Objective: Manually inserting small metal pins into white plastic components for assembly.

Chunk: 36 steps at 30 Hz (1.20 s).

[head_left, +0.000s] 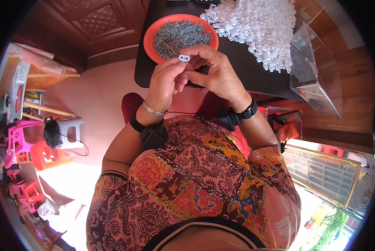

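Note:
A small white plastic piece with two round holes is held up above the near edge of the red bowl. The thumb and fingers of my left hand pinch it from below. My right hand is curled in from the other side, its index fingertip against the top of the piece. Its thumb is lower, close to my left fingers. Some fingertips are hidden behind the hands. Right behind the hands, the red bowl is filled with grey screw-like pieces.
A big heap of similar white pieces covers the far right of the dark table. A clear plastic panel leans at the table's right edge. Grey and red stools stand on the floor at left.

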Tool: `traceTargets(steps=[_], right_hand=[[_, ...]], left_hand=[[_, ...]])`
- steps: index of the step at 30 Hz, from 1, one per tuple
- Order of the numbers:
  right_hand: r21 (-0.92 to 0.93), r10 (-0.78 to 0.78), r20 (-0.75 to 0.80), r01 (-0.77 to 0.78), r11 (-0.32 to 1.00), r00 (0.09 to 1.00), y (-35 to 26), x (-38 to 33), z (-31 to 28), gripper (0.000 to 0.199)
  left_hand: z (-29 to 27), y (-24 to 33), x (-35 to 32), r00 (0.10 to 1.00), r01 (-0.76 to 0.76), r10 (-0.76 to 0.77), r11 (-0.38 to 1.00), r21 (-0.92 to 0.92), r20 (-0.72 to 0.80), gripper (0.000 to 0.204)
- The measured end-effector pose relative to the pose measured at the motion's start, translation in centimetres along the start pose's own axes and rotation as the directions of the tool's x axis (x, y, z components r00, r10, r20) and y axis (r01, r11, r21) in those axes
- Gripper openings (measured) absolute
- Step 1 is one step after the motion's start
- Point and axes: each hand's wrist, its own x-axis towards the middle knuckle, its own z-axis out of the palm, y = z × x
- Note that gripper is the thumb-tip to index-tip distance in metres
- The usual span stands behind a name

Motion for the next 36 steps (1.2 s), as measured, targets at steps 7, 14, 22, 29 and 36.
traceTargets(steps=[7,14,22,29,36], right_hand=[[-0.223,-0.12,-0.123,0.09,0.971,0.985,-0.5,-0.2,0.5,0.029],[-0.181,-0.168,-0.105,0.147,0.972,0.98,-0.4,0.0,0.4,0.028],[-0.256,-0.207,-0.07,0.182,0.949,0.976,-0.6,0.1,0.9,0.032],[-0.452,-0.258,-0.054,0.206,0.868,0.965,-0.6,0.1,1.3,0.031],[-0.379,-0.248,-0.072,0.203,0.903,0.966,-0.9,0.0,1.5,0.026]], left_hand=[[-0.2,-0.9,0.2,0.999,-0.032,0.031,0.996,-0.082,-0.012,0.031],[0.1,-0.8,0.2,0.996,-0.084,0.083,0.995,-0.056,-0.016,0.032],[-0.1,-1.0,0.2,0.993,-0.112,0.112,0.994,0.001,-0.048,0.029],[-0.5,-1.2,0.1,0.998,-0.061,0.061,0.998,0.004,-0.024,0.036],[-0.3,-0.8,-0.4,0.992,-0.118,0.114,0.99,-0.074,-0.044,0.04]])
